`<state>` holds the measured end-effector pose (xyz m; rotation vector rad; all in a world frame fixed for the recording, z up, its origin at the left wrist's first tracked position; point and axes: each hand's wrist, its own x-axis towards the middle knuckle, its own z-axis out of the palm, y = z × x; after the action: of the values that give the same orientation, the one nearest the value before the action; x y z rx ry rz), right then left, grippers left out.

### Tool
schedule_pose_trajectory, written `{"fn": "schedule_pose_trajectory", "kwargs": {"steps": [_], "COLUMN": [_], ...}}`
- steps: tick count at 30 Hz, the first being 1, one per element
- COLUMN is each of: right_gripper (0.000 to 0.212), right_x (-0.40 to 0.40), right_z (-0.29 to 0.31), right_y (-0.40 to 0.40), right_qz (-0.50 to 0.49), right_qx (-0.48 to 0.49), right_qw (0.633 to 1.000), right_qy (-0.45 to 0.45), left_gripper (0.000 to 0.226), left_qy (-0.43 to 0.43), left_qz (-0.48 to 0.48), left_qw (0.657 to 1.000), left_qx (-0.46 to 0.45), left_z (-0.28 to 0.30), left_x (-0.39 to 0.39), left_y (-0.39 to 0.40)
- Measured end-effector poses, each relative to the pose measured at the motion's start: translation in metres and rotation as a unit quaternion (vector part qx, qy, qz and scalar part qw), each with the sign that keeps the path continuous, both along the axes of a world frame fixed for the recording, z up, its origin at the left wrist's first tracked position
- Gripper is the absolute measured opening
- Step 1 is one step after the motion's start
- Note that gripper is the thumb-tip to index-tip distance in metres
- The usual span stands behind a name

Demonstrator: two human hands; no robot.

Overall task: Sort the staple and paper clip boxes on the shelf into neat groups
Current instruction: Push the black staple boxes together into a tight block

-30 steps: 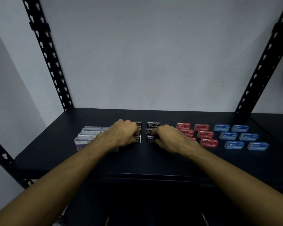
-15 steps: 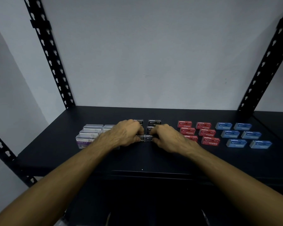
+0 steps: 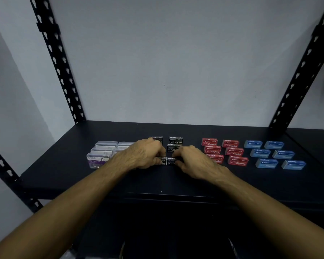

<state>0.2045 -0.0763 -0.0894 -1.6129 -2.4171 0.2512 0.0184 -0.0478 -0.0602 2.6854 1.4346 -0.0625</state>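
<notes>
Both hands are working at the near row of the black staple boxes (image 3: 171, 146) in the middle of the shelf (image 3: 176, 180): the left hand (image 3: 145, 155) is curling its fingers round the near left black box (image 3: 162, 161), and the right hand (image 3: 192, 160) is pinching the near right black box (image 3: 171, 161), the two boxes touching end to end between them. To do this step well, the hands should be pressing inward evenly and keeping both boxes flat on the shelf, so the pair is squaring up with the black boxes farther back, which are sitting a little out of line; sliding rather than lifting looks safer, since such light cartons are likely tipping easily. The clear paper clip boxes (image 3: 101, 156) are lying in a tight block to the left, partly hidden by the left wrist; through the near one's clear wall a few clips are showing. The red staple boxes (image 3: 234, 152) are sitting in two columns to the right, and the blue staple boxes (image 3: 269, 154) are lying beyond them at the far right. All the cartons are closed, so their contents cannot be told.
</notes>
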Motion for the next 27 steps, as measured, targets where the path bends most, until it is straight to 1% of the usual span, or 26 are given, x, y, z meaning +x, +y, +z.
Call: {"fn": "schedule_pose_trajectory", "kwargs": {"steps": [10,18,21,24,25,27], "right_gripper": [0.018,0.018,0.022,0.033,0.036,0.036], "right_x": [0.005,0.005,0.005,0.007,0.009,0.012], "right_z": [0.001,0.002,0.003,0.007,0.009,0.015], "right_y": [-0.013,-0.015,-0.016,-0.015,-0.015,-0.011], "right_qz": [0.002,0.006,0.002,-0.006,-0.011,-0.023], "right_qx": [-0.007,-0.002,-0.003,0.003,0.008,0.02], "right_qw": [1.0,1.0,1.0,1.0,1.0,0.999], "right_qy": [0.021,0.012,0.01,0.013,0.016,0.029], "left_gripper": [0.02,0.019,0.026,0.043,0.048,0.051], "left_qy": [-0.005,-0.012,-0.01,-0.007,-0.017,-0.055], "left_qz": [-0.015,-0.009,-0.005,0.004,0.008,0.005], "left_qw": [1.0,1.0,1.0,1.0,0.999,0.996], "left_qx": [-0.014,-0.007,-0.007,0.021,0.036,0.069], "left_z": [-0.002,-0.005,-0.006,-0.001,0.003,0.013], "left_x": [-0.002,-0.003,-0.005,-0.007,-0.008,-0.011], "left_y": [-0.006,-0.006,-0.005,-0.007,-0.008,-0.008]}}
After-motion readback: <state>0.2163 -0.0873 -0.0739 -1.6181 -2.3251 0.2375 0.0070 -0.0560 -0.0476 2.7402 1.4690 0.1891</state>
